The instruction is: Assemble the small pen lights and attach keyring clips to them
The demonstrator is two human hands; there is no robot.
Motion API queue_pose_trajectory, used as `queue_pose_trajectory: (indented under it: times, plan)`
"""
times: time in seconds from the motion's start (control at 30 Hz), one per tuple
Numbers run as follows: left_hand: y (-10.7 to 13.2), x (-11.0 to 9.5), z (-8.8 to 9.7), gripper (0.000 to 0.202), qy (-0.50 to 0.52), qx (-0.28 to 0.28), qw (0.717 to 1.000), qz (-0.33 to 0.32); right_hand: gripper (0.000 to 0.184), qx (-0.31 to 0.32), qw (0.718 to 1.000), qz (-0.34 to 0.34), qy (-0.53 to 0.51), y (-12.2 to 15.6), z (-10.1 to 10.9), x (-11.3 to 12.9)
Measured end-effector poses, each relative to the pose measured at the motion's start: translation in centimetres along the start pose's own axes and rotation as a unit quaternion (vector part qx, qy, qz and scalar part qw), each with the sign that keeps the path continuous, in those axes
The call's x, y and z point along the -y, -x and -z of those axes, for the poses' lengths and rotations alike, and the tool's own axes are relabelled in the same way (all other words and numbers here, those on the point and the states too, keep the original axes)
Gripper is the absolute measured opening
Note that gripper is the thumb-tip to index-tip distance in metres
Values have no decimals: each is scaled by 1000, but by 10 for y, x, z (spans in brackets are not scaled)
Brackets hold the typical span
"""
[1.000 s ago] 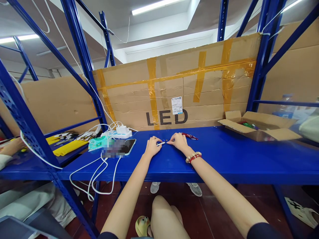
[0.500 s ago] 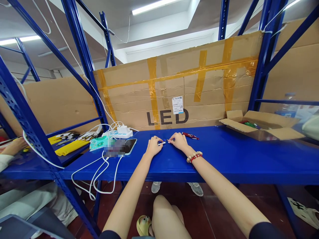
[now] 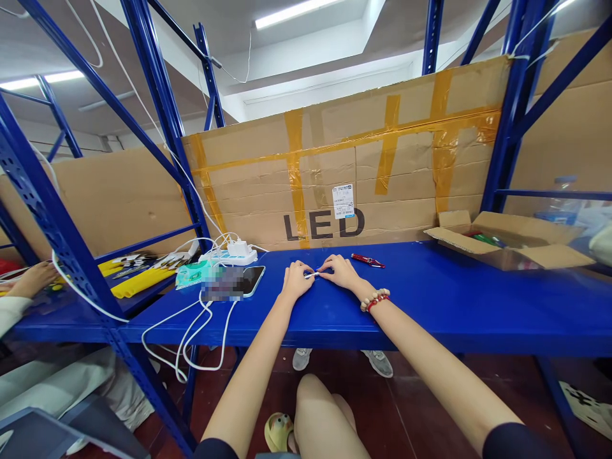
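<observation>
My left hand point(image 3: 295, 283) and my right hand point(image 3: 341, 271) rest on the blue shelf top point(image 3: 430, 299), close together. Between their pinched fingertips lies a small white stick-like piece point(image 3: 312, 275); both hands grip it, the left at one end, the right at the other. What the piece is I cannot make out. My right wrist wears a bead bracelet point(image 3: 374, 298). A red tool point(image 3: 367, 260) lies on the shelf just beyond my right hand, untouched.
A phone point(image 3: 239, 281) with white cables point(image 3: 191, 331) and a power strip point(image 3: 229, 256) lie left of my hands. An open cardboard box point(image 3: 511, 239) stands at the right. A taped LED cardboard sheet point(image 3: 344, 166) backs the shelf. Another person's hand point(image 3: 31, 278) works at far left.
Both hands stay pinched on the small white piece; the fingers have shifted slightly closer together. The view has drifted a little.
</observation>
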State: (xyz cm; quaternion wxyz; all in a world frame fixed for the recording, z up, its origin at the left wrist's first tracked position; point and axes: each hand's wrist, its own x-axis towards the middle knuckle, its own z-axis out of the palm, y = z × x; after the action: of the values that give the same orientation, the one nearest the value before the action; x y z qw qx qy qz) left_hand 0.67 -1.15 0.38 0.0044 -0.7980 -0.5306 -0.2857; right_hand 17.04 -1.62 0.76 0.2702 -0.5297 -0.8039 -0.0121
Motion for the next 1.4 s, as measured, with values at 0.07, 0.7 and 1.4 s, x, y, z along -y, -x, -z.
queue_pose_trajectory:
  times: [0.07,0.7,1.4]
  plan:
    - [0,1,0,18,1,1,1000,1,17,-1,1000,-6,1,0,1,0]
    - [0,2,1,22,-4,17,1000,-23,19,-102,980,-169,29,-1,14,-2]
    - [-4,6,-6,25,18,-4,1000,-24,20,-31,968,-239,74,0,18,-2]
